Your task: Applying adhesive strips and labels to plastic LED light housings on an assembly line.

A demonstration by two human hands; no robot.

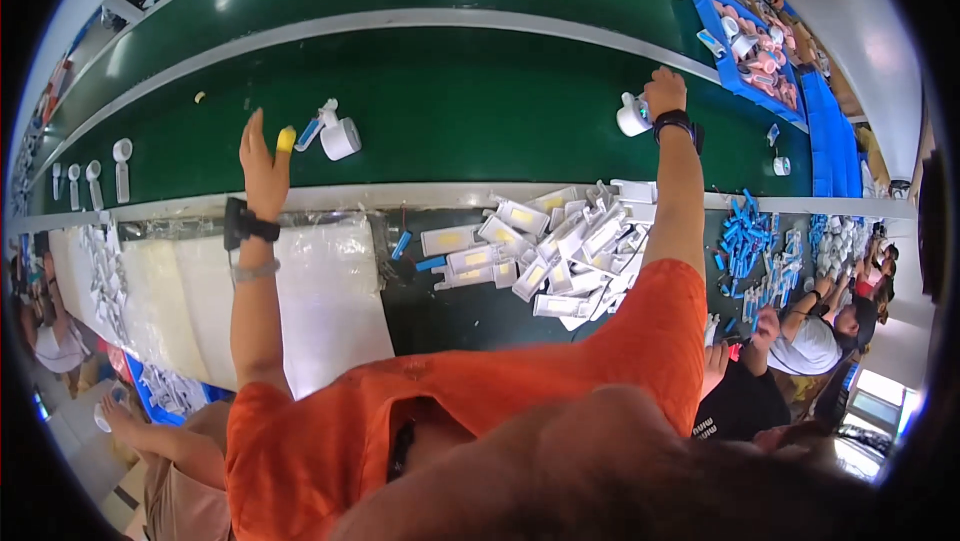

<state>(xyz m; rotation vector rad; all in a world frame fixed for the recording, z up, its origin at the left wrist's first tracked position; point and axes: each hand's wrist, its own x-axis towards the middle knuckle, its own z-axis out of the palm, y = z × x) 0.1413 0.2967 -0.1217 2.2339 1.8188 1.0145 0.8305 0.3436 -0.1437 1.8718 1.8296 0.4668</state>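
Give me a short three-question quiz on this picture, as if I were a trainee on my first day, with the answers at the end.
1. True or false: the right hand is nearer than the left hand to the blue crate of pink and white parts.

2. Fill the gap: the left thumb wears a ____ tip cover.

3. Multiple choice: what colour is the long work surface beneath both hands?
A. Red
B. Green
C. White

Key: 1. True. 2. Yellow. 3. B.
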